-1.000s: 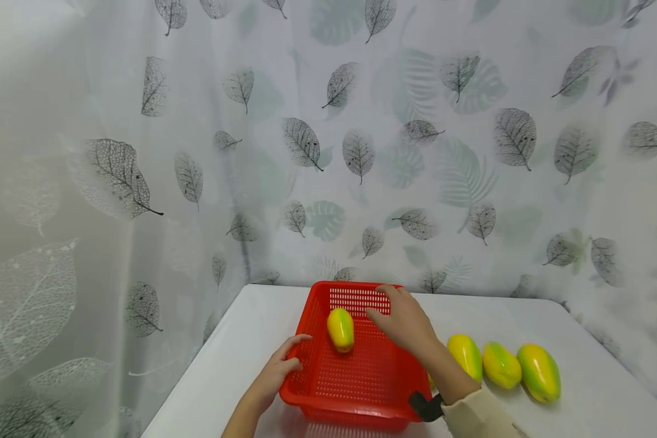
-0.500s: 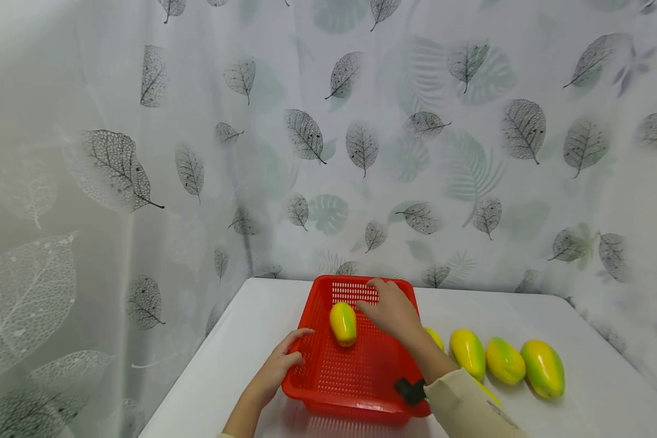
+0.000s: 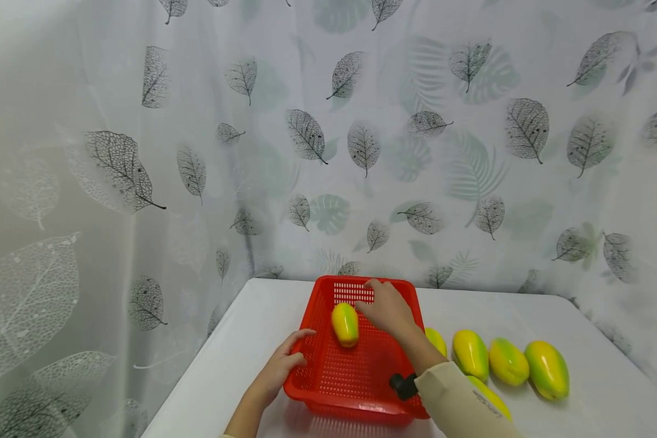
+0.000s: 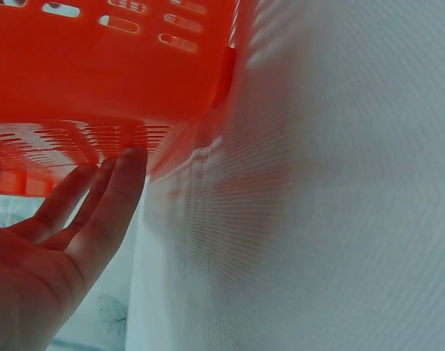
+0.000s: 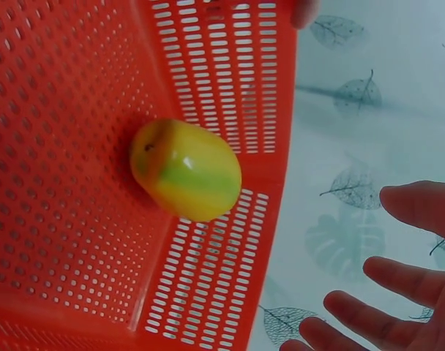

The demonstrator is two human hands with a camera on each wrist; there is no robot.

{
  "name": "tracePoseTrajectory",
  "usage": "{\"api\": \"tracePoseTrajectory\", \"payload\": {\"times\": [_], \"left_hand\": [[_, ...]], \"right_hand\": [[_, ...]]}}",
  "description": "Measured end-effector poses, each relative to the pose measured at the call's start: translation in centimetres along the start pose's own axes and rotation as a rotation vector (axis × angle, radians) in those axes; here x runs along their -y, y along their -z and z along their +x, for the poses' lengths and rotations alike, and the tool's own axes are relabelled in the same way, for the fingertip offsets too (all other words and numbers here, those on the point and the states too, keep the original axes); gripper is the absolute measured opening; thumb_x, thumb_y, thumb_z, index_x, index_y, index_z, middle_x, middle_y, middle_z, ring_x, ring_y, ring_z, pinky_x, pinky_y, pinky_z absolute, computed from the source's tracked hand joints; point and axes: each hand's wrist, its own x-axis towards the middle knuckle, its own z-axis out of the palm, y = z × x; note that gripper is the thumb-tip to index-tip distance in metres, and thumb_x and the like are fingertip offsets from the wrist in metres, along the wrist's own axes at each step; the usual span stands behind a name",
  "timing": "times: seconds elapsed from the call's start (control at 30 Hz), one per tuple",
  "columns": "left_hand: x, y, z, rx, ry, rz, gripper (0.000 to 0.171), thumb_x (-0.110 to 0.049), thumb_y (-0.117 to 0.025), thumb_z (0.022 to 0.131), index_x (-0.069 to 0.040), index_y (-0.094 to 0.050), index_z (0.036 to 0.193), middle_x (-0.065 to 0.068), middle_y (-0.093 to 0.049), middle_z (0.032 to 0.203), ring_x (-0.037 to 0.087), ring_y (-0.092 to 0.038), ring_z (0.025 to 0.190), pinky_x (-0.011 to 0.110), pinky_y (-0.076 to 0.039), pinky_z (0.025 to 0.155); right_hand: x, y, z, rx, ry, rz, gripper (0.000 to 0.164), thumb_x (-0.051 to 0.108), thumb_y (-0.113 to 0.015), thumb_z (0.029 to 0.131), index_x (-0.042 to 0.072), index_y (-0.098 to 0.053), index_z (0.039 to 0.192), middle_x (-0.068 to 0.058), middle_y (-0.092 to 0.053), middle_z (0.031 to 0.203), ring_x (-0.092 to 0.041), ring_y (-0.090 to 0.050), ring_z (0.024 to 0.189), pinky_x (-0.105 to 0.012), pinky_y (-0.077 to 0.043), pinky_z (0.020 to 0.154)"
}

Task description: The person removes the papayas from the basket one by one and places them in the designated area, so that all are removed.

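Observation:
A red slotted plastic basket stands on the white table. One yellow-green mango lies inside it, toward the far left; the right wrist view shows this mango close to the slotted side. My left hand is at the basket's left side; in the left wrist view the fingers are extended and meet the outside of the slotted wall. Above the right part of the basket is my right hand, fingers spread and holding nothing. In the right wrist view, this hand is apart from the mango.
Right of the basket, several more mangoes lie on the table, among them a mango farthest right. One mango is partly hidden by my right sleeve. A leaf-patterned curtain hangs behind the table and along its left.
My right hand has moved slightly left and farther over the basket. The view has shifted a little. The mango stays inside the basket and my left hand keeps its place.

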Motion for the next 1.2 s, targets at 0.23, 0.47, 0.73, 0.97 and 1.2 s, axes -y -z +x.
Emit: {"api": "tracePoseTrajectory", "payload": {"times": [0.23,0.47,0.73,0.97,1.2], "left_hand": [[0.1,0.1,0.0,0.003,0.004,-0.009,0.062,-0.006,-0.051,0.091,-0.013,-0.044,0.151,0.026,-0.038,0.155,0.038,-0.053,0.126,0.047,-0.059,0.098],[-0.1,0.0,-0.1,-0.001,0.012,-0.01,0.063,-0.007,-0.053,0.09,-0.012,-0.044,0.152,0.026,-0.038,0.156,0.036,-0.056,0.124,0.047,-0.059,0.097],[-0.1,0.0,-0.2,-0.002,0.014,-0.015,0.063,-0.007,-0.053,0.091,-0.013,-0.043,0.152,0.026,-0.037,0.157,0.037,-0.056,0.125,0.048,-0.059,0.097],[-0.1,0.0,-0.2,0.003,0.015,-0.016,0.061,-0.007,-0.052,0.091,-0.013,-0.044,0.152,0.026,-0.039,0.156,0.035,-0.055,0.124,0.049,-0.059,0.098],[-0.3,-0.1,-0.3,-0.005,0.007,-0.012,0.063,-0.007,-0.054,0.09,-0.011,-0.044,0.152,0.025,-0.04,0.155,0.036,-0.056,0.124,0.049,-0.059,0.097]], "right_hand": [[-0.4,-0.8,0.5,0.01,-0.022,-0.007,0.056,0.033,-0.072,0.092,0.007,-0.059,0.14,-0.023,-0.058,0.14,-0.038,-0.06,0.121,-0.055,-0.055,0.098],[-0.8,-1.5,0.8,0.011,-0.019,-0.005,0.057,0.03,-0.072,0.092,0.004,-0.058,0.141,-0.021,-0.061,0.14,-0.039,-0.059,0.127,-0.057,-0.052,0.103],[-1.3,-2.4,1.3,0.022,-0.048,0.001,0.059,0.033,-0.074,0.091,0.004,-0.059,0.14,-0.019,-0.063,0.138,-0.037,-0.061,0.125,-0.055,-0.053,0.101],[-1.7,-3.2,1.8,0.031,-0.091,0.008,0.059,0.034,-0.074,0.09,0.004,-0.06,0.139,-0.019,-0.065,0.136,-0.036,-0.063,0.12,-0.054,-0.056,0.098],[-1.7,-3.8,2.2,0.036,-0.095,0.044,0.061,0.031,-0.075,0.089,0.004,-0.058,0.14,-0.02,-0.064,0.136,-0.034,-0.065,0.112,-0.054,-0.058,0.092]]}}
